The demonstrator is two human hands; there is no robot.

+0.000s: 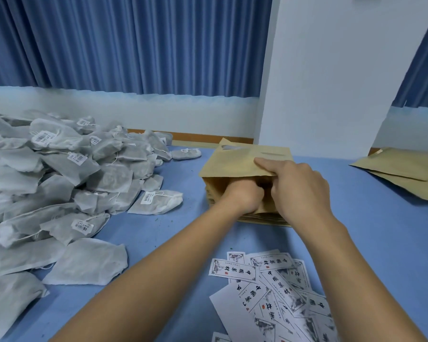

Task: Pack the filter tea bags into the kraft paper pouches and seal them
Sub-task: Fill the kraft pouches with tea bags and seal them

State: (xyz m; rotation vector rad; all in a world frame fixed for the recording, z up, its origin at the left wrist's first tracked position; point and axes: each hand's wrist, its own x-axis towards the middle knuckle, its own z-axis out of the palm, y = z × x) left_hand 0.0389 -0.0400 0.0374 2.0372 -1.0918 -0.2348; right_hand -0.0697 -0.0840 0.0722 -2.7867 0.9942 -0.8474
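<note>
A kraft paper pouch point(240, 159) lies on top of a stack of flat pouches point(262, 217) in the middle of the blue table, its mouth facing me. My right hand point(299, 186) pinches the pouch's upper lip and lifts it. My left hand point(242, 196) reaches into the opening with its fingers curled; the fingertips are hidden inside, and I cannot tell whether it holds anything. A big heap of white filter tea bags point(59, 174) with barcode tags covers the table's left side.
Printed paper labels point(277, 287) are scattered at the near right. More kraft pouches point(405, 169) lie at the far right edge. A white pillar point(331, 70) and blue curtains stand behind the table point(158, 233).
</note>
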